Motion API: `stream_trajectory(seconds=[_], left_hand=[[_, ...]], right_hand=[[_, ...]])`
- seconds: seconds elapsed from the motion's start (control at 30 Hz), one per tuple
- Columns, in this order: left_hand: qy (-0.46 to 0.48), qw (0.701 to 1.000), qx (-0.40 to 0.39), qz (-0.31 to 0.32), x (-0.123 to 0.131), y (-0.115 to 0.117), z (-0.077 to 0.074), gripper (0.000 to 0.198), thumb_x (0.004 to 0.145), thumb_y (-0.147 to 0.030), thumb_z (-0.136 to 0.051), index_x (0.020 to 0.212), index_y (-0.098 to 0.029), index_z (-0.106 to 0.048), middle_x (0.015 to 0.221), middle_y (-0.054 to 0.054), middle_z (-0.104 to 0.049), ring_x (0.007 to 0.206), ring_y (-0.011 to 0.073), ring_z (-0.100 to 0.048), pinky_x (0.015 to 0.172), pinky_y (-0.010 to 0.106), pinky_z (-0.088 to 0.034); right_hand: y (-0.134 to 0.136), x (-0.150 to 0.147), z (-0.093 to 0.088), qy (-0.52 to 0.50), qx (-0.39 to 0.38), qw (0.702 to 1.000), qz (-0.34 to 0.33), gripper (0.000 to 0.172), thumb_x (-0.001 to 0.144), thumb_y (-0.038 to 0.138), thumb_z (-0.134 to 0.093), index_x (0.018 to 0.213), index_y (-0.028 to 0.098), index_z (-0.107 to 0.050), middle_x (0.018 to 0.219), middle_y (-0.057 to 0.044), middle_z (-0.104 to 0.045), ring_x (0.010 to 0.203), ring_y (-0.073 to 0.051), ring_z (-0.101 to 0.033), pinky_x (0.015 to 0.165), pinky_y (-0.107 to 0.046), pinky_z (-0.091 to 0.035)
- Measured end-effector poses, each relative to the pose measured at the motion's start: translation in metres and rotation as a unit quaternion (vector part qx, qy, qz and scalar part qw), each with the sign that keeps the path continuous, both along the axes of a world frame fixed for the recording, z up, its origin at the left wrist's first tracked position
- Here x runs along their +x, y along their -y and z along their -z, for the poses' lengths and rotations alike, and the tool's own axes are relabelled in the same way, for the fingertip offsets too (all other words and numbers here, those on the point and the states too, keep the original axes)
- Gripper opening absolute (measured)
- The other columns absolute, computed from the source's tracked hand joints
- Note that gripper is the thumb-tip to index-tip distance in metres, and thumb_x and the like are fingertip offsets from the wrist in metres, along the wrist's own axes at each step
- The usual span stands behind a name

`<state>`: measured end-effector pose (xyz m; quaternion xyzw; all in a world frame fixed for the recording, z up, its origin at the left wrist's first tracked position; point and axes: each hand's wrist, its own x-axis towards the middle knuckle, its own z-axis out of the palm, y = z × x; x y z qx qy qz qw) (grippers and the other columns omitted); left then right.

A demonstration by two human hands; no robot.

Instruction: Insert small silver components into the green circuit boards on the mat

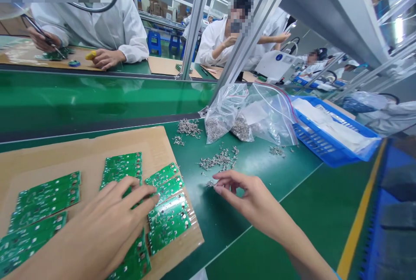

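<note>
My left hand [112,219] lies flat with fingers stretched out on green circuit boards [167,217] that rest on a cardboard sheet [81,150]. More green boards [45,200] lie to its left. My right hand [245,195] hovers over the green mat, fingers curled and fingertips at a small heap of tiny metal parts [218,161]. Whether anything sits between those fingertips is too small to make out.
Clear plastic bags of metal parts [250,115] lie behind the heap, another small pile [188,128] left of them. A blue basket [331,135] stands at right. Beyond a green conveyor belt [97,98], people in white coats work. A metal post [195,24] rises at centre.
</note>
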<state>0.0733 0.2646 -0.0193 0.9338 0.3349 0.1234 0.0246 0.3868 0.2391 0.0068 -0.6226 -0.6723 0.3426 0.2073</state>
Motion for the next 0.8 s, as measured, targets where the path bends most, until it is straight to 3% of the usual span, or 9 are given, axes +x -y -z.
stream_trajectory(seconds=[0.13,0.33,0.5,0.6,0.8], left_hand=[[-0.064,0.997,0.036,-0.002,0.010,0.002,-0.008,0.049,0.081,-0.007,-0.047,0.117,-0.030,-0.071,0.116,-0.001,-0.074,0.097,0.0258,-0.059,0.075,0.038,-0.040],[-0.154,0.988,-0.009,-0.011,0.009,0.005,-0.007,0.065,0.072,-0.006,-0.064,0.132,-0.032,-0.063,0.127,-0.001,-0.071,0.103,0.0290,-0.059,0.080,0.039,-0.043],[-0.143,0.989,-0.027,-0.035,0.007,0.006,-0.006,0.060,0.073,-0.015,-0.073,0.129,-0.035,-0.066,0.129,0.002,-0.070,0.109,0.0314,-0.059,0.082,0.040,-0.044],[-0.146,0.988,-0.039,-0.027,0.006,0.005,-0.004,0.063,0.070,-0.016,-0.075,0.130,-0.035,-0.065,0.134,0.002,-0.067,0.112,0.0317,-0.057,0.083,0.040,-0.043],[-0.153,0.988,-0.025,-0.006,0.006,0.005,0.003,0.055,0.081,-0.022,-0.068,0.136,-0.030,-0.061,0.131,0.002,-0.069,0.112,0.0294,-0.057,0.083,0.040,-0.042]], right_hand=[[-0.015,-0.022,0.003,-0.076,-0.057,0.994,-0.053,0.016,0.093,0.026,-0.062,0.109,0.024,-0.058,0.089,0.001,-0.075,0.076,-0.015,-0.063,0.069,-0.028,-0.048],[-0.065,-0.040,0.009,-0.060,-0.126,0.980,-0.139,0.023,0.081,0.010,-0.062,0.100,0.020,-0.053,0.087,-0.002,-0.076,0.078,-0.017,-0.068,0.065,-0.026,-0.048],[-0.098,-0.040,-0.001,-0.013,-0.184,0.963,-0.198,0.026,0.077,0.015,-0.066,0.099,0.020,-0.053,0.088,-0.002,-0.078,0.073,-0.016,-0.066,0.061,-0.026,-0.046],[-0.105,-0.042,-0.007,0.016,-0.218,0.949,-0.229,0.029,0.074,0.015,-0.068,0.098,0.020,-0.053,0.088,-0.002,-0.078,0.077,-0.018,-0.068,0.060,-0.025,-0.045],[-0.106,-0.056,-0.011,0.066,-0.242,0.940,-0.229,0.034,0.072,0.015,-0.070,0.100,0.019,-0.051,0.087,-0.002,-0.078,0.073,-0.016,-0.065,0.056,-0.024,-0.042]])
